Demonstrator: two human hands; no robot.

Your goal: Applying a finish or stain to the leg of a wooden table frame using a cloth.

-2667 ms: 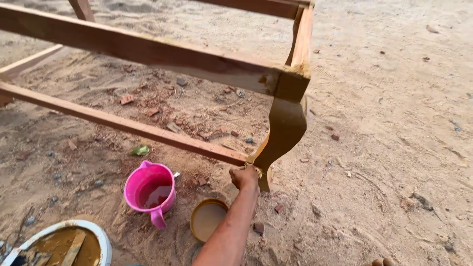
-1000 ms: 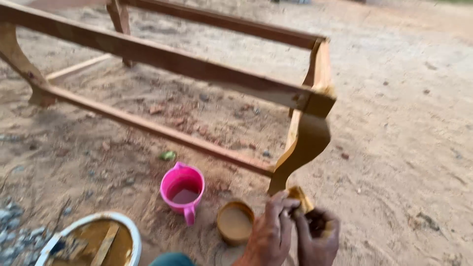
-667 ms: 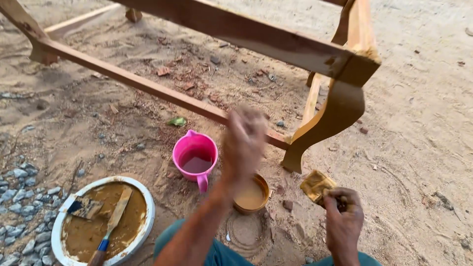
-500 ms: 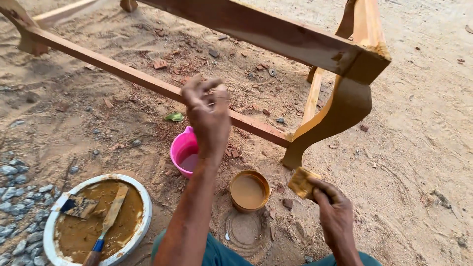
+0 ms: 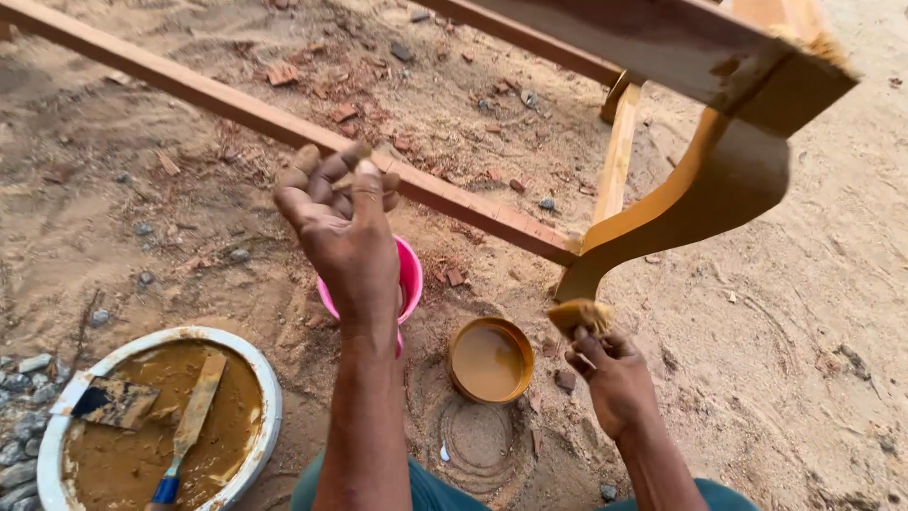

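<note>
Ochre-soaked sponge (image 5: 579,315) pinched in right hand (image 5: 613,378), just beside curved wooden leg (image 5: 683,203) of frame. Risk, as judged: drips onto sand, or grit picked up and smeared on wood. Left hand (image 5: 342,227) raised, fingers loosely curled, empty, above pink cup (image 5: 410,279); small paste tin (image 5: 490,359) between forearms.

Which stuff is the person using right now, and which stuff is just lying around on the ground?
In use:
right hand holding a stained sponge
curved wooden leg of the frame
small round tub of brown finish
left hand, raised, holding nothing

Lying about:
pink jug
white bowl of brown paste
scraper
brick bits
</note>
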